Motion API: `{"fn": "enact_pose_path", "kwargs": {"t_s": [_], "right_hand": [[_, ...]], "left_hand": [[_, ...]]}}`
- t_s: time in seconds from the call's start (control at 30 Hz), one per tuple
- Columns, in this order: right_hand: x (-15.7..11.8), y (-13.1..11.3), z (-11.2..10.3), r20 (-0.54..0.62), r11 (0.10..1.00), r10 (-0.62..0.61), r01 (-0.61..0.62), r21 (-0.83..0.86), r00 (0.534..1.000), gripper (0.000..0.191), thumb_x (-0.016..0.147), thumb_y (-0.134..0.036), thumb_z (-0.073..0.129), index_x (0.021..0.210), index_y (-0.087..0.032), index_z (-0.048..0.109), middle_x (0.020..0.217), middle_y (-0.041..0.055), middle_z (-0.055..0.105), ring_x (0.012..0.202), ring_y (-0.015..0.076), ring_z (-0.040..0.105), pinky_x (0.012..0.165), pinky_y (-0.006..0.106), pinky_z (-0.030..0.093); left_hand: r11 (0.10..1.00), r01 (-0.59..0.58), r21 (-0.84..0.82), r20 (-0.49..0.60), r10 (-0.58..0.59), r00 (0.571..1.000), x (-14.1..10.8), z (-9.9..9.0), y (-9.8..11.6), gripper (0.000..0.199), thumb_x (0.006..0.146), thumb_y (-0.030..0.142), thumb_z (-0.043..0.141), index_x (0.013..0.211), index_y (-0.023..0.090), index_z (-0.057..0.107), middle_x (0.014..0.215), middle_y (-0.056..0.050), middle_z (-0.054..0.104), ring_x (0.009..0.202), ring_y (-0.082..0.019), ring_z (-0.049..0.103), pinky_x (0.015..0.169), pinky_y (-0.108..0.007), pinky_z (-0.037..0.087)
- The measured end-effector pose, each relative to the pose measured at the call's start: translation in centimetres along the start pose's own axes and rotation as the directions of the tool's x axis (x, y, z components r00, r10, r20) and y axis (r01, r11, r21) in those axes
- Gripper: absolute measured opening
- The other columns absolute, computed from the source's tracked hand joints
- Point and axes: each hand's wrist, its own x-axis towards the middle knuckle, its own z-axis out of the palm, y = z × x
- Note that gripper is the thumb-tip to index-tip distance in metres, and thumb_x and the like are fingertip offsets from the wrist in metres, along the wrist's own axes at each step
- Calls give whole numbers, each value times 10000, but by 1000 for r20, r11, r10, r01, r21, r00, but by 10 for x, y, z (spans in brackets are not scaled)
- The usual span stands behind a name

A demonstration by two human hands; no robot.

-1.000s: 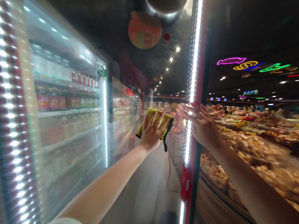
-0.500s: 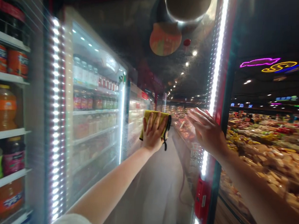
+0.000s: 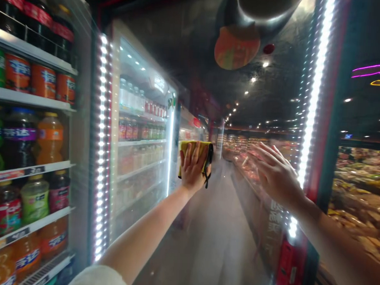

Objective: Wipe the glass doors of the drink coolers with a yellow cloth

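Observation:
My left hand (image 3: 193, 165) lies spread over a folded yellow cloth (image 3: 185, 148) with a dark edge and a dark loop. It presses the cloth against the glass door (image 3: 205, 231) of a drinks fridge. My right hand (image 3: 278, 173) is raised near the door's right edge, fingers stretched out and nothing held. Beside it runs a bright light strip (image 3: 314, 93), with a red piece (image 3: 288, 264) of the door frame below. Whether the right hand touches the glass, I cannot tell.
At the left, fridge shelves (image 3: 34, 96) hold several drink bottles and cans. Another light strip (image 3: 101, 155) runs down the door's left side. Shelves of bottles and an aisle show in the glass. Right of the door are heaps of packaged goods (image 3: 360, 208).
The view has turned left, showing more of the drink shelves. Against the door, my left hand and the cloth have moved left. My right hand has also shifted left from the edge strip.

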Motion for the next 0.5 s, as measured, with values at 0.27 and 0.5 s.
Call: {"fn": "enact_pose_path", "kwargs": {"t_s": [0.27, 0.5], "right_hand": [[32, -21, 25, -7, 1000, -13, 13, 8, 1000, 416, 964, -100, 508, 1311, -233, 694, 1406, 87, 670, 1398, 288, 549, 1189, 574, 437], [16, -28, 23, 34, 999, 42, -42, -12, 999, 478, 941, -80, 501, 1344, -265, 676, 1448, 69, 641, 1419, 281, 525, 1194, 572, 427]], "left_hand": [[1000, -21, 4, -38, 22, 999, 69, -12, -39, 610, 973, 369, 540, 1567, 286, 433, 1655, -37, 390, 1589, -275, 210, 1318, -527, 130], [977, 214, -24, -58, -215, 975, -11, -13, -76, 696, 982, 317, 539, 1626, 354, 278, 1711, -60, 250, 1595, -358, 130, 1260, -680, 150]]}}
